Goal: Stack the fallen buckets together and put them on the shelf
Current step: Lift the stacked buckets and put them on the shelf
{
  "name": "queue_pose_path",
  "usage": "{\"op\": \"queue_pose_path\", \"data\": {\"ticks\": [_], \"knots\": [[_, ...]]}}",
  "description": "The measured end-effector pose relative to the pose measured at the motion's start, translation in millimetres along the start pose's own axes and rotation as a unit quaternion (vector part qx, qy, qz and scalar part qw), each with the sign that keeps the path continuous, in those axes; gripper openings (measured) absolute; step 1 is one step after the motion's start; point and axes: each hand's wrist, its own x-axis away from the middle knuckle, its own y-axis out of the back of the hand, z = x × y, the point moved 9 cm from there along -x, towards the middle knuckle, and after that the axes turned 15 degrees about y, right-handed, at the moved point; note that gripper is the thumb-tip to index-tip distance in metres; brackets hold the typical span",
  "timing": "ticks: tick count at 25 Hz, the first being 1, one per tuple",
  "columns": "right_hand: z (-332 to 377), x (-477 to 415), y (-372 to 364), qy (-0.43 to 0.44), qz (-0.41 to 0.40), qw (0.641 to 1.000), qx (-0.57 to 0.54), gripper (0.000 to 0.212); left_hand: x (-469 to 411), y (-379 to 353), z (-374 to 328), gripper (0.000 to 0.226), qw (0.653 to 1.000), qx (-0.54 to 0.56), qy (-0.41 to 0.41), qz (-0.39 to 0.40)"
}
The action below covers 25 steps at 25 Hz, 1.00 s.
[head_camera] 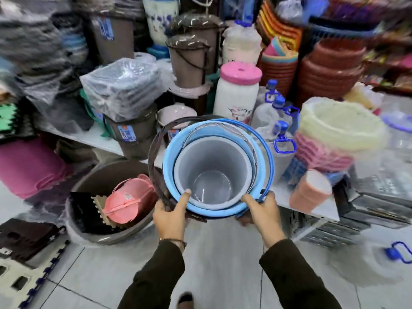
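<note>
Left hand (170,216) and right hand (263,210), each grip pinching the rim of three nested buckets (211,172), white shelf (93,137) beyond

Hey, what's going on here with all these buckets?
A person is holding a nested stack of buckets with both hands, the left hand and right hand gripping its near rim. A grey bucket sits inside blue ones. The stack is held above the floor in front of the crowded white shelf, not yet set down.

Single head-worn view, facing forward and down, close over the shelf (93,137), floor (223,253) below
</note>
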Motion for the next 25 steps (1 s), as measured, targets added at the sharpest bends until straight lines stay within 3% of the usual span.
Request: {"op": "queue_pose_path", "data": {"ticks": [3, 7, 11, 14, 20, 25], "knots": [[69.4, -21.7, -3.3, 0.053, -0.004, 0.999, -0.004, 0.038, 10.4, -33.9, -69.8, 0.039, 0.998, 0.014, -0.051, 0.046], [132.2, -97.9, -27.4, 0.098, -0.004, 0.995, -0.019, 0.04, -31.7, -101.9, -136.4, 0.025, 0.992, 0.038, -0.048, 0.108], [124.1, -205.3, -75.1, 0.053, -0.005, 0.998, -0.026, 0.053, -126.9, -166.0, -178.4, 0.029, 0.993, -0.028, -0.051, 0.104], [73.5, -276.1, -102.3, -0.013, -0.023, 1.0, -0.007, 0.07, -209.1, -198.6, -166.4, 0.031, 0.993, -0.083, -0.006, 0.086], [-26.0, -333.2, -131.6, -0.128, -0.071, 0.987, 0.07, 0.05, -342.7, -222.2, -74.6, 0.038, 0.97, -0.173, 0.158, 0.063], [-79.3, -341.5, -125.4, -0.177, -0.079, 0.965, 0.175, 0.046, -410.3, -217.3, -1.9, 0.057, 0.944, -0.28, 0.169, 0.043]]}}
